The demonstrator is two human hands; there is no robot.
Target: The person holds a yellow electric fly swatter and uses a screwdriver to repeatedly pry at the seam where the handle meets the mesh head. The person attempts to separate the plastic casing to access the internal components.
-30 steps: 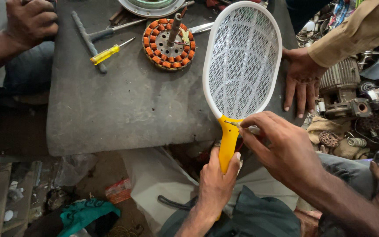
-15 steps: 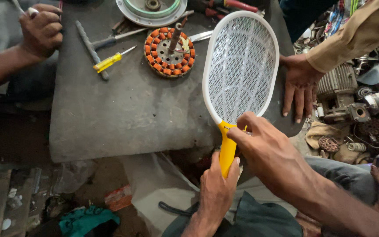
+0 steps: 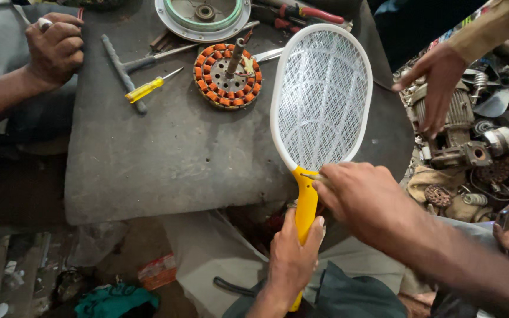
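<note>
Racket: a white-framed mesh swatter (image 3: 321,97) with a yellow handle (image 3: 305,203), at the centre of the frame, its head lying over the right part of the grey worktop (image 3: 166,153) and its handle hanging past the near edge.
Left hand: the left hand (image 3: 293,262), lower centre, is wrapped shut around the lower part of the handle, thumb up along it.
Right hand: the right hand (image 3: 365,200), right of centre, has its fingers pinched closed on a thin metal tool (image 3: 312,175) whose tip meets the neck of the handle, just under the mesh.
Doing it well: judging by the grip, the work at the neck calls for a firm, unmoving left hand, the tool kept square to the handle, and light pressure so the tip does not slip towards the mesh.
Nearby on the worktop: a copper-wound motor stator (image 3: 228,75) upper centre, just left of the racket's head; a yellow-handled screwdriver (image 3: 146,89) and a grey T-handled tool (image 3: 124,69) to its left; a round metal cover (image 3: 202,16) at the top edge.
Other people: one hand (image 3: 54,47) closed at upper left; another hand (image 3: 440,82) open at upper right, over a heap of motor parts (image 3: 472,147).
</note>
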